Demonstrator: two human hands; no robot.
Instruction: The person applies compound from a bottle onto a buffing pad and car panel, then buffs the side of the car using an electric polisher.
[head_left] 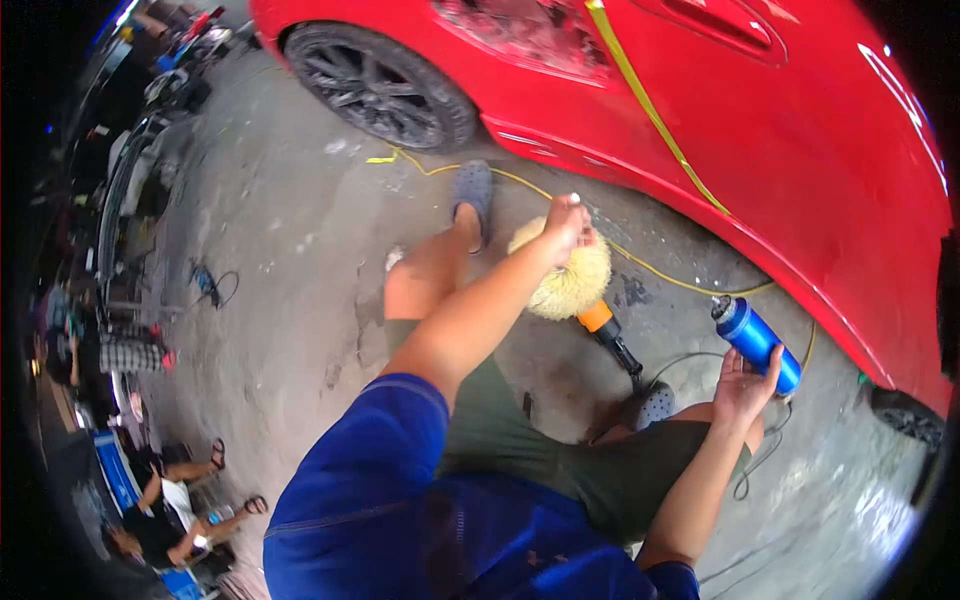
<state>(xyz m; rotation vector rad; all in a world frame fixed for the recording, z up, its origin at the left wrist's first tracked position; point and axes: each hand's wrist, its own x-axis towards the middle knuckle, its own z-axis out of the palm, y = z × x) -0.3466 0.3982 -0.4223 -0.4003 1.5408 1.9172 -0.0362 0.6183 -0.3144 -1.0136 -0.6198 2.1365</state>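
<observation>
My right hand (745, 390) holds a shiny blue bottle (758, 342) against its fingers, with the thumb across its side. The bottle tilts, its grey neck pointing up and left. Reaching forward, my left hand (568, 228) is closed above the fluffy cream pad (585, 285) of a polisher. A small white thing (574, 200) shows at its fingertips, too small to name; the palm side is partly hidden. The polisher's orange and black body (600, 320) lies on the floor between my feet.
A red car (800, 130) stands close in front, with dull smeared patches and yellow tape (655, 115) on its side. A yellow cord (650, 268) and a dark cable (770, 455) cross the concrete floor (280, 230). A seated person (165, 520) and clutter are at far left.
</observation>
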